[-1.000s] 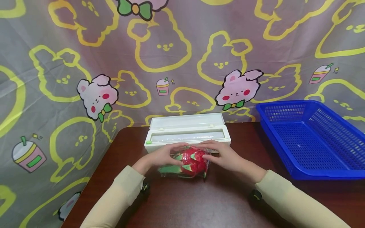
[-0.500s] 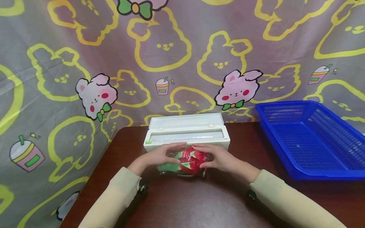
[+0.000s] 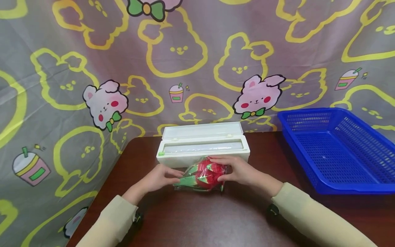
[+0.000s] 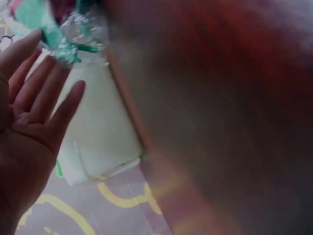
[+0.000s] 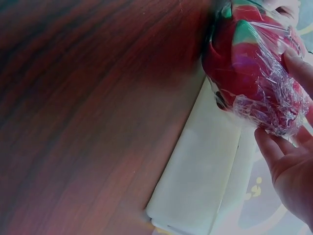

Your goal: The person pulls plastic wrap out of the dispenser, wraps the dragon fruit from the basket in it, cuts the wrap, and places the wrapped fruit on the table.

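A red dragon fruit (image 3: 210,173) with green leaf tips lies wrapped in clear cling film, just in front of a white cling film box (image 3: 203,147). My right hand (image 3: 242,173) holds its right end, thumb in front and fingers over the top. In the right wrist view, the film is bunched and crinkled at this end of the dragon fruit (image 5: 261,73). At the left, my left hand (image 3: 157,178) is by the long green leaf tips, thumb and fingers at the film. The left wrist view shows the left hand's fingers (image 4: 46,93) fairly straight, some tips hidden by film.
The cling film box has its lid (image 3: 202,131) up, showing the roll, with a small green slider (image 3: 161,153) at its left. A blue plastic basket (image 3: 327,187) stands at the right. A patterned curtain (image 3: 197,61) hangs behind the brown table (image 3: 210,219).
My left hand has slid left, off the body of the dragon fruit to its leaf tips. The right hand has shifted slightly left and stays on the right end. The fruit has barely moved.
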{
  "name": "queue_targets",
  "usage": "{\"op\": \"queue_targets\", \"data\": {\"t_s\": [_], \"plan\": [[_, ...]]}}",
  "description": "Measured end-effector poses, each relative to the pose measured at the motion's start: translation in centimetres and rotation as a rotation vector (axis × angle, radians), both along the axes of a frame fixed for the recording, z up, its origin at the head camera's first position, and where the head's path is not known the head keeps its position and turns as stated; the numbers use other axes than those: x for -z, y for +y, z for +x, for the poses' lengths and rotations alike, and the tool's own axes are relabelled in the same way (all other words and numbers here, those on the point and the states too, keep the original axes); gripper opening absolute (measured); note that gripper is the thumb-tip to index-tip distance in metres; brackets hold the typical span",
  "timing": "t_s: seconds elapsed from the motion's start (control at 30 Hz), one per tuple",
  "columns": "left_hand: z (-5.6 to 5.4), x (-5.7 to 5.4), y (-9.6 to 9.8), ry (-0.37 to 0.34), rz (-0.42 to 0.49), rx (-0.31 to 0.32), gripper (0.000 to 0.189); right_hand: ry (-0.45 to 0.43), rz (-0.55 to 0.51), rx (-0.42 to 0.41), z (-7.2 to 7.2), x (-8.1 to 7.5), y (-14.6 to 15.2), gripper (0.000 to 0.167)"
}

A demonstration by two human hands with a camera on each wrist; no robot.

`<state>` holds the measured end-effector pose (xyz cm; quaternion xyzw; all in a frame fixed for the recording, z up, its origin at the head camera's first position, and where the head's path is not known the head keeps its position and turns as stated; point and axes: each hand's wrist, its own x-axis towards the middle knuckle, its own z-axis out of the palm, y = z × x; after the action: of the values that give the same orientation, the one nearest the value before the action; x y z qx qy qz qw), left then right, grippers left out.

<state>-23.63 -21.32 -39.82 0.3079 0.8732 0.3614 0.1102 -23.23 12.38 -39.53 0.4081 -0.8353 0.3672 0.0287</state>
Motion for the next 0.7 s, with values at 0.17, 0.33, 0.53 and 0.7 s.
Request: {"op": "queue_targets", "data": {"t_s": [0.17,0.33,0.53,0.7], "plan": [[0.0,0.7,-0.1,0.016,0.014,-0.002,0.02,-0.002,-0.003,-0.004,0.0,-0.1,-0.1,0.071],[-0.1,0.7,-0.2,0.025,0.019,-0.021,0.028,-0.015,-0.004,0.002,-0.1,-0.2,-0.1,0.071],[0.2,1.2,0.1,0.004,0.006,-0.017,0.058,-0.004,-0.001,0.017,-0.4,0.0,0.0,0.07],[-0.2,1.6,0.4,0.044,-0.02,0.001,0.061,-0.008,-0.004,0.024,-0.5,0.2,0.0,0.07]]}}
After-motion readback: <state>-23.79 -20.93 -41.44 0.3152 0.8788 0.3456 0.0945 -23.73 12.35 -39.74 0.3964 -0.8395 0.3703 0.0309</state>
